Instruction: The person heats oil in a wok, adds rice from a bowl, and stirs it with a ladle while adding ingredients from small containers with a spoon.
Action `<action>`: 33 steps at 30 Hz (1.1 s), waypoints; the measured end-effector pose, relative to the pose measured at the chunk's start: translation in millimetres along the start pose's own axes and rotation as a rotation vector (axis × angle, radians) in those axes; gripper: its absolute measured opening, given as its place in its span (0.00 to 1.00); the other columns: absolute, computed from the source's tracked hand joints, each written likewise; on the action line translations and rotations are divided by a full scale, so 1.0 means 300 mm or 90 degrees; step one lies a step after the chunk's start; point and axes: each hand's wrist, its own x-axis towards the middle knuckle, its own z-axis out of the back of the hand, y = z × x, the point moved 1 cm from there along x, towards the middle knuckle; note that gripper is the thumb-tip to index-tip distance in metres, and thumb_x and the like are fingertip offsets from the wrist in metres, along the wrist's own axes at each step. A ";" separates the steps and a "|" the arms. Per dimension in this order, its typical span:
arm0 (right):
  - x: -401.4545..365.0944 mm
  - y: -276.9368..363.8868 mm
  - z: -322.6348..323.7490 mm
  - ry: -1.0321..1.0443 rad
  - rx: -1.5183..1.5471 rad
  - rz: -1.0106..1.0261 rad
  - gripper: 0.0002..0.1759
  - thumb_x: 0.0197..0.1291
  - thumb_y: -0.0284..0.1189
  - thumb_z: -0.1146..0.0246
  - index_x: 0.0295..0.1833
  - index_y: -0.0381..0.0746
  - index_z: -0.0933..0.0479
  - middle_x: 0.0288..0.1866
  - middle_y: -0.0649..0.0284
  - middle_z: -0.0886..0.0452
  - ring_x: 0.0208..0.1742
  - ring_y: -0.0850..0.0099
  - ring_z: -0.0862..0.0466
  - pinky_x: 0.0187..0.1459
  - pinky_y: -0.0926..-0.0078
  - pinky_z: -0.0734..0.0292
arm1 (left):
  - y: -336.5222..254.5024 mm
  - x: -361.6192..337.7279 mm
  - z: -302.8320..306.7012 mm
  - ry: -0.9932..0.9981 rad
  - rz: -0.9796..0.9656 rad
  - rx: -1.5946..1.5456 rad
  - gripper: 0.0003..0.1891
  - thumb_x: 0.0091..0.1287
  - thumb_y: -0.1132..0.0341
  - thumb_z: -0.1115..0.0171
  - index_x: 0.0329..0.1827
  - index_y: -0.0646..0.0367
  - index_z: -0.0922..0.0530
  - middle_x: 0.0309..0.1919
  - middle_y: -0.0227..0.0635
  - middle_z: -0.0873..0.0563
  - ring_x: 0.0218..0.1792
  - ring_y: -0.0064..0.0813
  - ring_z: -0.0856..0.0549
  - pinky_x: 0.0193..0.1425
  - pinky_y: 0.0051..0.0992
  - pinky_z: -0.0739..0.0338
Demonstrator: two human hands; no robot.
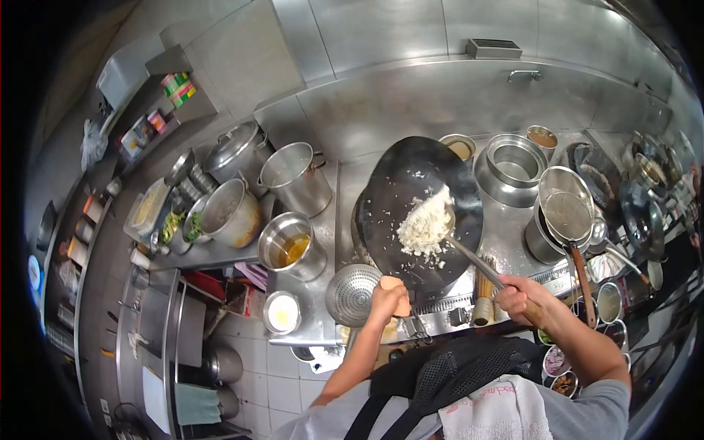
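Note:
My left hand (389,301) is closed around a folded orange-tan cloth (396,287) at the near edge of a large black wok (392,165). The wok is tilted, its inside facing me. My right hand (522,299) grips a long-handled wok ladle (475,257), its metal shaft reaching into the wok. White, crumbly food, perhaps rice (419,231), is heaped on and around the ladle's head, mostly hiding it. Loose bits cling to the wok wall. Just left of my left hand lies a round perforated strainer (352,295).
Left of the wok stand a pot of yellow liquid (314,257), a tall pot (297,176) and a small white-filled bowl (282,313). A bamboo brush (484,293) lies at the stove's front. On the right are a mesh strainer (566,194) over a pot and a wide water pot (488,180).

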 end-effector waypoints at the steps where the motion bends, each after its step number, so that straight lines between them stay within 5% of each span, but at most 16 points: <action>1: 0.012 -0.012 -0.037 0.033 0.016 0.006 0.13 0.79 0.35 0.50 0.58 0.40 0.30 0.26 0.71 0.32 0.18 0.84 0.31 0.16 0.83 0.31 | -0.005 0.000 -0.012 0.017 0.074 -0.055 0.11 0.60 0.73 0.35 0.45 0.65 0.23 0.34 0.40 0.15 0.27 0.35 0.13 0.27 0.38 0.15; 2: 0.022 -0.020 -0.049 0.023 0.009 0.002 0.13 0.79 0.35 0.50 0.58 0.40 0.30 0.26 0.71 0.32 0.18 0.84 0.31 0.16 0.83 0.31 | 0.001 -0.007 -0.011 0.035 0.146 -0.110 0.10 0.61 0.72 0.36 0.44 0.63 0.23 0.35 0.41 0.15 0.26 0.35 0.13 0.26 0.36 0.16; 4: 0.042 -0.007 -0.061 -0.003 0.057 -0.005 0.14 0.79 0.36 0.50 0.38 0.40 0.33 0.24 0.71 0.31 0.16 0.84 0.32 0.14 0.84 0.35 | 0.061 0.005 0.007 0.065 0.187 -0.212 0.08 0.62 0.71 0.37 0.43 0.61 0.23 0.34 0.40 0.16 0.24 0.37 0.14 0.24 0.37 0.17; 6: 0.024 0.009 -0.056 -0.018 0.044 -0.006 0.11 0.78 0.34 0.49 0.41 0.41 0.33 0.25 0.70 0.31 0.17 0.84 0.32 0.15 0.84 0.35 | 0.080 0.016 0.012 0.099 0.223 -0.312 0.07 0.63 0.69 0.37 0.41 0.58 0.24 0.33 0.40 0.17 0.22 0.39 0.15 0.21 0.38 0.18; 10: -0.054 0.034 -0.084 -0.095 -0.148 0.072 0.08 0.77 0.30 0.46 0.56 0.46 0.35 0.25 0.71 0.31 0.18 0.85 0.32 0.16 0.86 0.37 | 0.109 0.051 -0.005 0.141 0.246 -0.398 0.05 0.68 0.65 0.39 0.37 0.53 0.26 0.30 0.40 0.19 0.20 0.41 0.19 0.18 0.38 0.21; 14: -0.125 -0.035 -0.184 -0.223 -0.474 0.253 0.30 0.76 0.29 0.46 0.79 0.51 0.42 0.23 0.72 0.34 0.16 0.85 0.36 0.14 0.84 0.39 | 0.100 0.108 -0.033 0.088 0.271 -0.440 0.03 0.69 0.66 0.42 0.37 0.52 0.25 0.31 0.40 0.19 0.21 0.42 0.17 0.22 0.41 0.18; 17: -0.056 -0.029 -0.001 -0.252 -0.789 0.326 0.42 0.74 0.33 0.42 0.86 0.55 0.55 0.21 0.71 0.32 0.16 0.81 0.32 0.16 0.79 0.34 | 0.088 0.134 -0.039 0.102 0.271 -0.443 0.03 0.68 0.67 0.41 0.35 0.53 0.24 0.29 0.39 0.19 0.22 0.41 0.17 0.24 0.41 0.17; 19: 0.066 -0.033 0.193 -0.320 -0.899 0.364 0.43 0.72 0.31 0.40 0.86 0.54 0.53 0.23 0.72 0.30 0.17 0.81 0.32 0.18 0.78 0.33 | 0.097 0.147 -0.048 0.138 0.248 -0.488 0.04 0.66 0.68 0.39 0.34 0.53 0.24 0.28 0.38 0.18 0.23 0.39 0.17 0.26 0.42 0.17; 20: 0.136 -0.024 0.284 -0.353 -1.074 0.383 0.40 0.71 0.29 0.40 0.84 0.47 0.48 0.36 0.62 0.18 0.30 0.74 0.21 0.33 0.74 0.22 | 0.104 0.155 -0.052 0.136 0.243 -0.501 0.04 0.66 0.68 0.39 0.34 0.53 0.24 0.28 0.38 0.18 0.23 0.39 0.17 0.26 0.42 0.17; 21: 0.223 -0.029 0.388 -0.371 -1.080 0.450 0.39 0.70 0.27 0.40 0.83 0.42 0.46 0.57 0.50 0.17 0.49 0.65 0.16 0.54 0.70 0.22 | 0.117 0.158 -0.058 0.136 0.240 -0.494 0.05 0.67 0.66 0.39 0.35 0.56 0.24 0.29 0.39 0.18 0.24 0.40 0.16 0.28 0.43 0.15; 22: 0.273 -0.018 0.440 -0.335 -1.114 0.509 0.38 0.69 0.25 0.40 0.82 0.39 0.45 0.71 0.44 0.26 0.65 0.61 0.23 0.67 0.68 0.31 | 0.128 0.162 -0.068 0.138 0.237 -0.486 0.07 0.67 0.65 0.39 0.35 0.59 0.24 0.31 0.40 0.18 0.24 0.41 0.15 0.30 0.44 0.13; 24: 0.356 0.019 0.466 -0.264 -1.246 0.777 0.38 0.70 0.24 0.41 0.83 0.43 0.45 0.54 0.52 0.16 0.48 0.67 0.17 0.51 0.71 0.21 | 0.129 0.185 -0.087 0.111 0.214 -0.482 0.08 0.67 0.65 0.38 0.35 0.59 0.23 0.30 0.40 0.18 0.24 0.40 0.15 0.30 0.43 0.13; 25: 0.343 0.023 0.432 -0.257 -1.253 0.773 0.38 0.70 0.24 0.41 0.83 0.43 0.45 0.54 0.52 0.16 0.48 0.67 0.17 0.51 0.71 0.21 | 0.125 0.200 -0.078 0.098 0.228 -0.484 0.05 0.65 0.66 0.37 0.34 0.57 0.24 0.29 0.38 0.18 0.24 0.38 0.16 0.30 0.42 0.14; 27: 0.272 0.002 0.212 -0.295 -0.984 0.572 0.40 0.70 0.23 0.43 0.85 0.46 0.48 0.32 0.70 0.24 0.24 0.84 0.30 0.25 0.82 0.31 | 0.140 0.262 -0.072 0.119 0.251 -0.484 0.04 0.62 0.68 0.37 0.33 0.56 0.23 0.27 0.37 0.18 0.24 0.38 0.16 0.29 0.41 0.15; 30: 0.086 -0.036 -0.042 -0.212 -0.876 0.526 0.41 0.73 0.25 0.48 0.86 0.52 0.56 0.22 0.74 0.35 0.18 0.83 0.36 0.18 0.83 0.36 | 0.166 0.333 -0.078 0.130 0.225 -0.484 0.05 0.60 0.68 0.36 0.33 0.57 0.23 0.28 0.37 0.17 0.24 0.38 0.15 0.29 0.40 0.15; 33: -0.025 -0.050 -0.065 -0.197 -0.750 0.481 0.40 0.74 0.24 0.51 0.86 0.55 0.57 0.20 0.71 0.36 0.14 0.81 0.36 0.14 0.83 0.37 | 0.161 0.336 -0.074 0.109 0.221 -0.468 0.05 0.61 0.67 0.36 0.33 0.57 0.23 0.28 0.37 0.17 0.24 0.37 0.15 0.30 0.41 0.14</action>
